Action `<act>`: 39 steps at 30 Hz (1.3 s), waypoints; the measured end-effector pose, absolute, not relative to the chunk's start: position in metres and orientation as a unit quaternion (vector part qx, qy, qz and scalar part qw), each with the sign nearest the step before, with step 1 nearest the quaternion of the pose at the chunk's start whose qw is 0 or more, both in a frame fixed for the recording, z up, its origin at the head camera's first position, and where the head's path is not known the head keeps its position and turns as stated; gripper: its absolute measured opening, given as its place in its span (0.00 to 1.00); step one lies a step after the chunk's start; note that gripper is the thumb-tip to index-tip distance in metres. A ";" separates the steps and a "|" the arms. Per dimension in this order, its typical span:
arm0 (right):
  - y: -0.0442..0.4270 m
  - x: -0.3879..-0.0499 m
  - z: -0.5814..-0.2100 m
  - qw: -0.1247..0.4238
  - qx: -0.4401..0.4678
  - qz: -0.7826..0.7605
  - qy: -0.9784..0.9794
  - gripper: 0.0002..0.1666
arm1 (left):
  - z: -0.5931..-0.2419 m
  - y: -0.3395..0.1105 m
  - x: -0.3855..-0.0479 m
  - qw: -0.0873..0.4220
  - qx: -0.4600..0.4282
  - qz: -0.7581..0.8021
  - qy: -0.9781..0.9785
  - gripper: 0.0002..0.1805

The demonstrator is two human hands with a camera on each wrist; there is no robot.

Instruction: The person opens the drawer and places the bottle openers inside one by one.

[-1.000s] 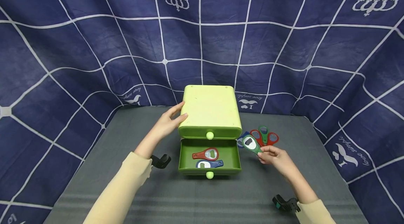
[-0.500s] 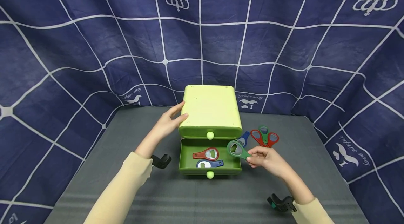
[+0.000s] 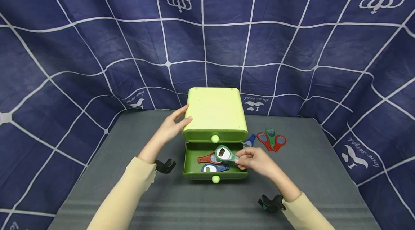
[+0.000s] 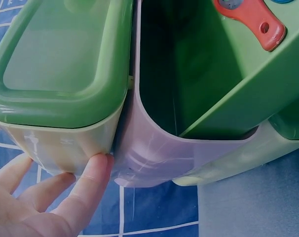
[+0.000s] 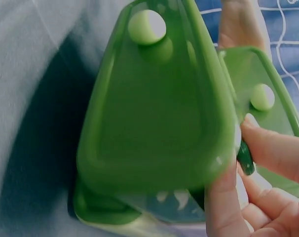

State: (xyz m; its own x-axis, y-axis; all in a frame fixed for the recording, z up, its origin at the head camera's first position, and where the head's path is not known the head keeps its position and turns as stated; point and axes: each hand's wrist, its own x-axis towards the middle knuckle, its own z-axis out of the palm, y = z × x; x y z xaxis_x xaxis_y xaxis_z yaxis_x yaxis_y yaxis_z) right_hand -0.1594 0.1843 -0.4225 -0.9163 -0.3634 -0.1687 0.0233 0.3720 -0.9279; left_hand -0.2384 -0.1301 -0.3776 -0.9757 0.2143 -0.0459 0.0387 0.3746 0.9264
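A small chest with a yellow top (image 3: pixel 215 109) stands on the table, its lower green drawer (image 3: pixel 191 158) pulled out. My left hand (image 3: pixel 170 126) rests on the chest's left side; in the left wrist view its fingertips (image 4: pixel 97 168) touch the upper section. Over the drawer, my right hand (image 3: pixel 256 160) pinches a green bottle opener (image 3: pixel 231 155) by its handle, round head to the left. Below it lie a red bottle opener (image 3: pixel 205 159), partly covered, and a blue bottle opener (image 3: pixel 222 168). The drawer front hides most of the green opener in the right wrist view.
Right of the chest lie another blue bottle opener (image 3: pixel 250 140), two red bottle openers (image 3: pixel 280 141) and a green one (image 3: pixel 270 135). The upper drawer, with its round knob (image 3: pixel 215 138), is closed. A blue checked cloth (image 3: pixel 223 42) hangs behind the grey table (image 3: pixel 162 201).
My right hand has carried the green bottle opener leftward from beside the chest to over the open drawer. My left hand has stayed on the chest.
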 end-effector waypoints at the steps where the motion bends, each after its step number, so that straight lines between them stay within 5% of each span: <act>1: 0.181 -0.160 -0.423 0.175 -0.104 -0.552 0.809 0.16 | -0.378 -0.130 -0.238 0.079 0.076 0.554 0.825 0.36; 12: 0.148 -0.166 -0.427 0.119 -0.042 -0.487 0.865 0.12 | -0.380 -0.134 -0.239 0.085 0.068 0.562 0.820 0.36; 39: 0.127 -0.171 -0.438 0.132 -0.063 -0.403 0.904 0.23 | -0.379 -0.133 -0.239 0.086 0.077 0.560 0.820 0.37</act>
State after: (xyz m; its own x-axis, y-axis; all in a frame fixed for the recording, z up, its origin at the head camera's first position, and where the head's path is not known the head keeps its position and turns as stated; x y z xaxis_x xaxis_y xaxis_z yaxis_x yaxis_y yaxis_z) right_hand -0.1705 0.1271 -0.4376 -0.9575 -0.2198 -0.1870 -0.0079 0.6675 -0.7446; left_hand -0.2390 -0.1326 -0.3788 -0.9734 0.2227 -0.0544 0.0305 0.3611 0.9320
